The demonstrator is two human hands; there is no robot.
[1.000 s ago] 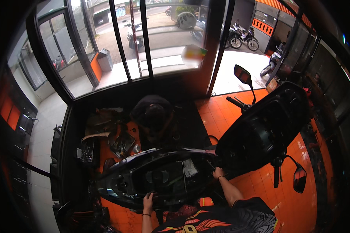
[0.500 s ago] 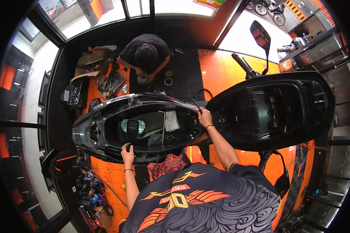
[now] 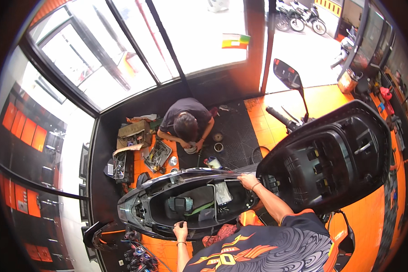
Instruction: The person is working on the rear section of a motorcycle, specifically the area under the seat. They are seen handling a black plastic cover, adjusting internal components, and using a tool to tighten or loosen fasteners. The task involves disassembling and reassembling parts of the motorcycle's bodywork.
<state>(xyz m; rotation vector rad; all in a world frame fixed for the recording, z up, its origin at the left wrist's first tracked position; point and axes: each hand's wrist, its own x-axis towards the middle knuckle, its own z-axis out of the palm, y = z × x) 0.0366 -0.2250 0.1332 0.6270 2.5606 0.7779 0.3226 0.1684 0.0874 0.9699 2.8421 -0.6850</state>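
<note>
A scooter's open storage compartment (image 3: 197, 204), holding dark items and a pale packet (image 3: 223, 192), lies across the lower middle. My left hand (image 3: 181, 230) is at its near rim, fingers curled round something small and dark that I cannot make out. My right hand (image 3: 248, 180) is at the far rim near the hinge, fingers curled; what they hold is unclear. The raised black seat (image 3: 331, 163), underside showing, stands just right of that hand.
A co-worker (image 3: 186, 118) bends over round parts on a black mat (image 3: 238, 131). A tool tray (image 3: 156, 154) and cardboard box (image 3: 131, 135) are beside them. A mirror (image 3: 286, 72) and handlebar grip (image 3: 276, 115) rise right. Cables and tools (image 3: 136, 254) lie lower left. Motorcycles (image 3: 299, 18) stand outside.
The view tipped down, then partly back up, so the scene shifts. The thin dark rod that showed at my right hand half a second ago is no longer clearly visible.
</note>
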